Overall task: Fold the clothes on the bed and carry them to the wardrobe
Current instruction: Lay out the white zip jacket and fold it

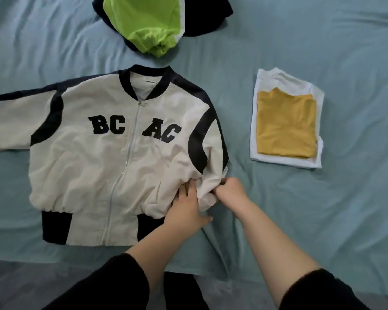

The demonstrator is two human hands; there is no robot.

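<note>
The bed (323, 52), covered in a rumpled teal sheet, carries everything. On its left half the cream and navy jacket (94, 157) lies face up, zipped, collar toward the far side and hem near. Its outstretched sleeve (9, 121) runs off to the left. The folded-in sleeve (207, 189) lies down along the jacket's right edge.

The jacket looks light and soft, a thin crinkled shell that slumps and will probably slide on itself. The ribbed hem and cuffs look firmer and should give the surest hold. It will likely need pinning flat with one hand while the other hand moves a fold.

At the far edge sits a loose green and black garment (148, 25), which looks slippery and has not been folded. To the right, well apart from the jacket, a folded white top (287, 81) lies with a folded yellow top (285, 126) on it.

The left hand (186, 206) lies flat with its fingers spread, pressing the jacket's lower right front. Just beside it, the right hand (232, 189) has its fingers curled, pinching the bunched end of the folded-in sleeve.
</note>
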